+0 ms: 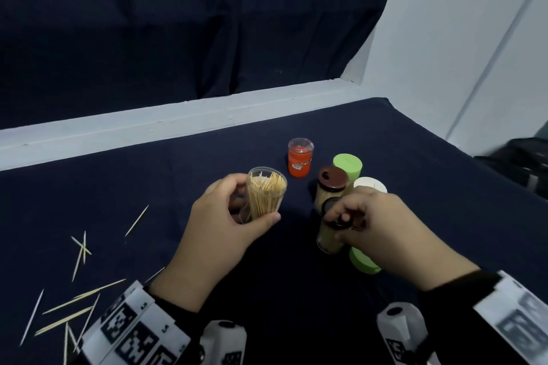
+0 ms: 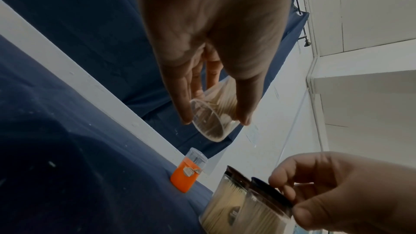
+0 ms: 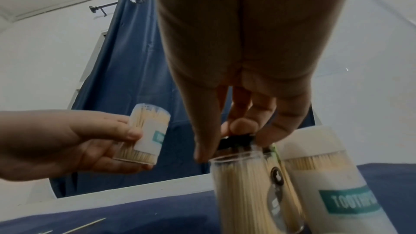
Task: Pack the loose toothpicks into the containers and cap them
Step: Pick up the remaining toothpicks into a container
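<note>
My left hand (image 1: 255, 209) grips a clear, uncapped container (image 1: 266, 194) full of toothpicks and holds it upright above the dark blue cloth; the left wrist view shows its clear base (image 2: 211, 122) between thumb and fingers. My right hand (image 1: 347, 221) pinches the dark cap (image 3: 238, 140) on a second clear container (image 1: 327, 238) packed with toothpicks, which leans a little. Several loose toothpicks (image 1: 80, 296) lie scattered on the cloth at the near left.
Behind my right hand stand an orange container (image 1: 300, 161), a brown-capped one (image 1: 330, 187), a green-capped one (image 1: 347, 166) and a white-capped one (image 1: 370, 185). Another green cap (image 1: 363, 262) shows under my right hand. A white ledge (image 1: 178, 118) borders the cloth's far edge.
</note>
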